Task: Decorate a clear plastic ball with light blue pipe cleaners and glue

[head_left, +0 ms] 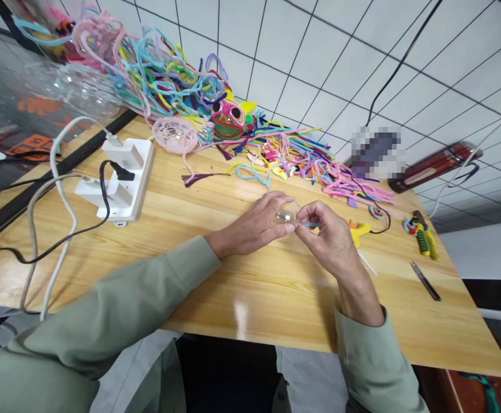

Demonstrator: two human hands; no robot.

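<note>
In the head view, the left hand (259, 225) closes its thumb and fingers lightly around a small clear plastic piece (284, 217), while the right hand (331, 235) pinches a thin light-blue strip (313, 224), probably pipe cleaner, between thumb and fingertips. The clear piece lies just left of the right fingertips, between the two hands and nearer the left; the strip's long axis runs roughly sideways, in line with it. Whether strip and plastic touch is hidden by the fingers. Just right of the right hand lies a yellow glue gun (359, 233), partly covered.
</note>
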